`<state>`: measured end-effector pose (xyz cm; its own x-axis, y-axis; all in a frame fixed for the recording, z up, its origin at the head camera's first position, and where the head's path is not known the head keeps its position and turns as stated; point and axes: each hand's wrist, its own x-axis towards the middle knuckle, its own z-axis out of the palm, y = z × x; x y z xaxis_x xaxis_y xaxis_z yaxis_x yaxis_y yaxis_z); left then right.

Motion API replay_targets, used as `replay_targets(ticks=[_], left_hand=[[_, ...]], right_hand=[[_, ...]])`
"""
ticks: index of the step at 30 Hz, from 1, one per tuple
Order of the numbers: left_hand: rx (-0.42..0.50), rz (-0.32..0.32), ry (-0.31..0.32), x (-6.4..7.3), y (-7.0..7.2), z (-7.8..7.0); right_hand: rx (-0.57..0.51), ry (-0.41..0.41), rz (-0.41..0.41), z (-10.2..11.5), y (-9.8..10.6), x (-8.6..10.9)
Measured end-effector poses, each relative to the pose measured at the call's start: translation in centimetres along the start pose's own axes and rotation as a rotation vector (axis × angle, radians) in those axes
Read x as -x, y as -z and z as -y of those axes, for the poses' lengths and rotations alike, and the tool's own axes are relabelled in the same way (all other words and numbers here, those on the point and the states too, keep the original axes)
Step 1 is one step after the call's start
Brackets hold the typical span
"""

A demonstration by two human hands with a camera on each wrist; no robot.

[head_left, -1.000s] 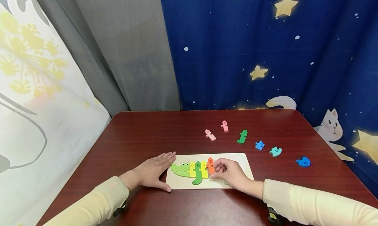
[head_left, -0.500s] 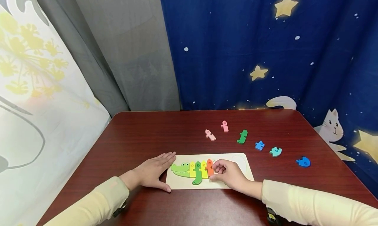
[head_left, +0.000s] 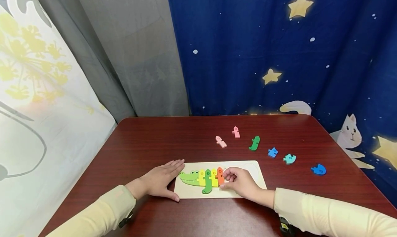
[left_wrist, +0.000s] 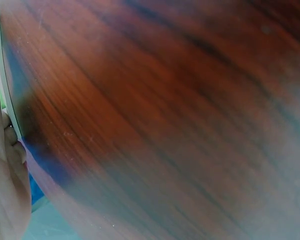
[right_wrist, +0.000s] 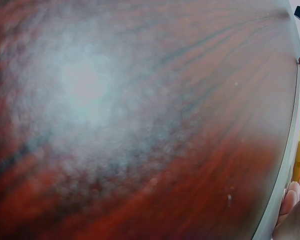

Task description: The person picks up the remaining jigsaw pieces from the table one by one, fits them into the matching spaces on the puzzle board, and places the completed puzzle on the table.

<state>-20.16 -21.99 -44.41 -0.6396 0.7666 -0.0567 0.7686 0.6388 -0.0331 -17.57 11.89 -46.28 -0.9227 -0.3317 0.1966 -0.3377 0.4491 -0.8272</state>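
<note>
A pale wooden puzzle board [head_left: 190,193] lies near the front of the table. In it sit a light-green crocodile head [head_left: 190,178], two yellow pieces [head_left: 202,180], a green leg piece [head_left: 207,184] and, rightmost, an orange puzzle piece [head_left: 220,177]. My right hand [head_left: 243,183] pinches the orange piece by its right side, thumb low and curled fingers above; it covers part of the board. My left hand [head_left: 162,180] rests with straight fingers at the board's left edge. The right wrist view catches only the edge of my right hand [right_wrist: 292,212] and the board's side.
Loose pieces lie behind and right of the board: two pink pieces [head_left: 221,142], a green leg [head_left: 254,143], a blue piece [head_left: 273,152], a turquoise piece [head_left: 289,159] and a rounded blue piece [head_left: 318,169]. Curtains stand behind the dark red table [head_left: 149,137].
The orange piece has moved slightly left and down, close against the yellow one, and my right hand has shifted slightly with it. My left hand has stayed put.
</note>
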Motion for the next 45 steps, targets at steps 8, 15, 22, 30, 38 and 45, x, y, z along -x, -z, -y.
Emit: replay_targets(ticks=[8,15,22,30,38,45], left_hand=[[0.007,0.002,0.003,0.01,0.09,-0.06],[0.001,0.005,0.003,-0.01,0.09,-0.04],[-0.010,0.027,0.022,-0.02,0.03,-0.06],[-0.003,0.037,0.031,0.03,0.09,-0.15],[-0.008,0.028,0.024,0.05,0.15,-0.15],[-0.002,0.030,0.023,0.09,0.22,-0.14]], right_hand=[[0.014,0.003,0.003,-0.07,0.01,0.01],[0.025,-0.008,0.007,-0.31,-0.09,-0.21],[0.030,-0.006,0.014,-0.07,-0.03,-0.19],[0.050,0.003,0.020,-0.17,-0.08,-0.20],[0.075,0.017,0.014,0.10,-0.05,-0.12],[0.075,0.011,0.012,0.14,-0.07,-0.13]])
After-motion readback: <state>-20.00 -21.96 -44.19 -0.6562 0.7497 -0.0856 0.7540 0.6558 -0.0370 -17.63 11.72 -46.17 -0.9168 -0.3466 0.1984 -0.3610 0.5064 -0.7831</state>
